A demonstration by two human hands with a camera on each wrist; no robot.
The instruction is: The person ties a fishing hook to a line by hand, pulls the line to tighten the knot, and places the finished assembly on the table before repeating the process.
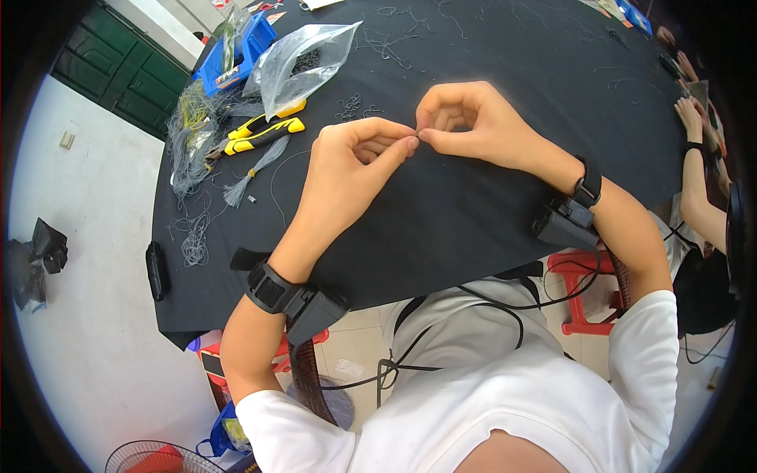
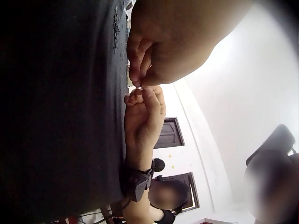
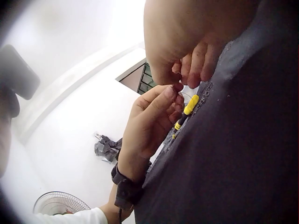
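My left hand (image 1: pixel 344 169) and right hand (image 1: pixel 489 130) meet fingertip to fingertip over the dark cloth. Thumb and forefinger of each pinch a tiny dark piece (image 1: pixel 417 135) between them; it is mostly covered, and I cannot tell its kind. A thin grey strand (image 1: pixel 272 185) curves over the cloth beside the left hand. Seen from the left wrist, a pale glint shows where the fingertips of the left hand (image 2: pixel 173 46) and right hand (image 2: pixel 142 123) meet. The right wrist view shows the same pinch, with the right hand (image 3: pixel 196 37) above the left hand (image 3: pixel 142 123).
Left of the hands lie yellow-and-black pliers (image 1: pixel 264 138), a tied grey strand bundle (image 1: pixel 256 173) and tangled line (image 1: pixel 189 142). Behind them are a clear plastic bag (image 1: pixel 315 63) and a blue bin (image 1: pixel 244 51). Small dark pieces (image 1: pixel 355 108) lie ahead. Another person's arm (image 1: pixel 698 181) is at right.
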